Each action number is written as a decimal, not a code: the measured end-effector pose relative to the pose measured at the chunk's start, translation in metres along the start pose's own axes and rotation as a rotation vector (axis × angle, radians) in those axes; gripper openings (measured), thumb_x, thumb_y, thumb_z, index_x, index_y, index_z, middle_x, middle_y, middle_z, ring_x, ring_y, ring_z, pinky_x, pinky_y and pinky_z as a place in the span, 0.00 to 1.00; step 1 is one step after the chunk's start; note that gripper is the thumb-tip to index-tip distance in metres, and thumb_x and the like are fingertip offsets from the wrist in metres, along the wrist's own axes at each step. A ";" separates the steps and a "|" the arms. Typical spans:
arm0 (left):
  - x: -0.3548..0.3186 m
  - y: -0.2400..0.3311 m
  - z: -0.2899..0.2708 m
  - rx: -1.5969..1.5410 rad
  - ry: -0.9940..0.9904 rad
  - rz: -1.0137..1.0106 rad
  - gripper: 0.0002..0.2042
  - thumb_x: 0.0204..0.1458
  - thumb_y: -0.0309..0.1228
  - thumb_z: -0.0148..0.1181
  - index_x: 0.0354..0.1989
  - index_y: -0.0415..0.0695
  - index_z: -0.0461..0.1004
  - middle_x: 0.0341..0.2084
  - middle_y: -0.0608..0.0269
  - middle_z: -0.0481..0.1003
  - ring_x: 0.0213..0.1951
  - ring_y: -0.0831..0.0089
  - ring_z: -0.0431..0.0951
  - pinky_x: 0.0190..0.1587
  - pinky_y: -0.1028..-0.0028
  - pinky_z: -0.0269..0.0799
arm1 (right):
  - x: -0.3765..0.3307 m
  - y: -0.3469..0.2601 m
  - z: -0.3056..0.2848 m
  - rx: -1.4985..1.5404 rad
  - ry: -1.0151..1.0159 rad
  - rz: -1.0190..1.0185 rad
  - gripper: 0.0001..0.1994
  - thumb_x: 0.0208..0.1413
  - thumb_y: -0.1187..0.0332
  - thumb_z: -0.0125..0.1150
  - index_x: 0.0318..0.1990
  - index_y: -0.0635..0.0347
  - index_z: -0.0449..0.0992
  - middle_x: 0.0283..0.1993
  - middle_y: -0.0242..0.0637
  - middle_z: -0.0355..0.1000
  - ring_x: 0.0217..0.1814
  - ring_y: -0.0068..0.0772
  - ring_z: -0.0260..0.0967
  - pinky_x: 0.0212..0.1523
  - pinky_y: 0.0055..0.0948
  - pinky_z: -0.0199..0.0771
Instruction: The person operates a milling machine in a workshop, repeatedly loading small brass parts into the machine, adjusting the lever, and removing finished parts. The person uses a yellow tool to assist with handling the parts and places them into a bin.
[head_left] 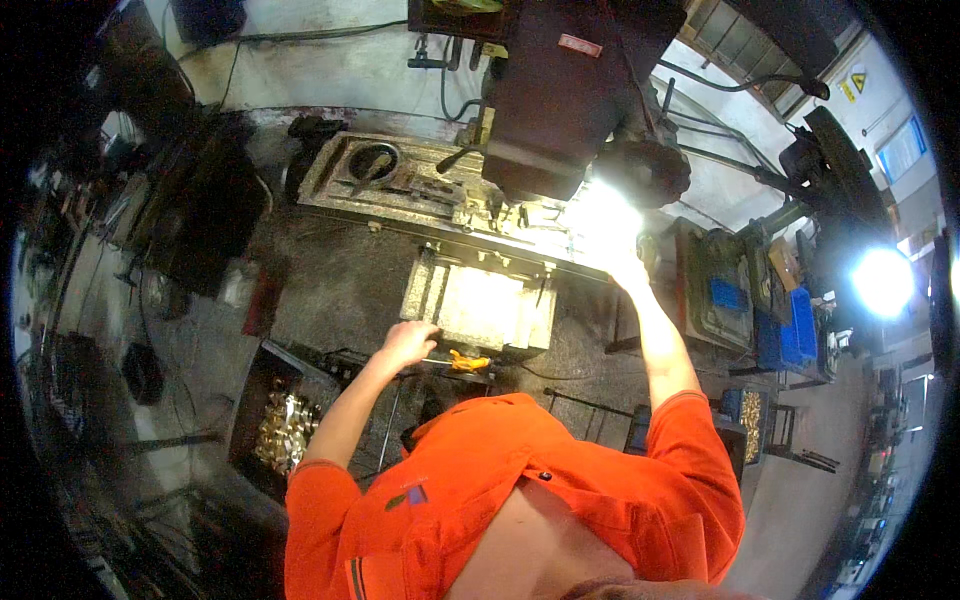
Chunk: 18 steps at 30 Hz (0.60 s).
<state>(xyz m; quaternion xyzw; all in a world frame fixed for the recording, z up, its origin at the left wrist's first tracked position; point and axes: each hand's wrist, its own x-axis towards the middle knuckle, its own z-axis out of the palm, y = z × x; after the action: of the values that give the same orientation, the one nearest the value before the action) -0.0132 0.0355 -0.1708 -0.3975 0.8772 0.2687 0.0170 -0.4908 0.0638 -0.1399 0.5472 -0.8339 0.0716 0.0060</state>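
Observation:
A milling machine with a long worktable [330,190] stands in front of me. My left hand [408,345] is at the near left corner of the machine's lighter saddle block [485,303]. Its fingers are curled round the end of a metal crank handle [440,361]. Orange-yellow wrapping [468,361] covers the middle of that crank. My right hand [627,272] reaches to the right part of the worktable, under the dark machine head [550,95]. Strong lamp glare [605,220] washes out its fingers and whatever they touch.
At my left stands a dark bin of shiny brass-coloured parts [285,430]. More such parts fill a blue crate [750,425] at the right. Blue bins [790,330] and a bench [710,290] stand to the right. A second bright lamp [883,283] shines there.

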 end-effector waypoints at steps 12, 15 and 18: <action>-0.061 -0.019 -0.016 -0.143 -0.012 -0.109 0.17 0.46 0.36 0.57 0.45 0.45 0.72 0.35 0.55 0.76 0.38 0.58 0.75 0.42 0.62 0.70 | -0.107 -0.092 -0.038 0.665 -0.124 -0.128 0.08 0.38 0.66 0.57 0.19 0.60 0.78 0.18 0.41 0.72 0.21 0.31 0.72 0.26 0.25 0.71; -0.054 -0.010 -0.015 -0.154 0.003 -0.031 0.17 0.46 0.37 0.57 0.45 0.45 0.72 0.35 0.55 0.76 0.38 0.58 0.75 0.42 0.62 0.70 | -0.098 -0.118 -0.053 0.296 -0.251 -0.040 0.11 0.32 0.62 0.55 0.19 0.61 0.77 0.18 0.44 0.71 0.22 0.39 0.71 0.30 0.32 0.71; -0.051 -0.002 -0.012 -0.185 0.022 0.020 0.17 0.45 0.37 0.57 0.44 0.46 0.73 0.35 0.55 0.76 0.38 0.58 0.75 0.41 0.62 0.70 | -0.081 -0.133 -0.062 0.207 -0.247 -0.064 0.11 0.30 0.62 0.57 0.18 0.63 0.76 0.15 0.40 0.69 0.18 0.33 0.67 0.24 0.29 0.67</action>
<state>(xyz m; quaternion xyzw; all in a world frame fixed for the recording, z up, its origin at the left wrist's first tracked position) 0.0253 0.0637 -0.1495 -0.3914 0.8528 0.3443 -0.0322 -0.3414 0.0933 -0.0703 0.5758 -0.7986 0.0890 -0.1509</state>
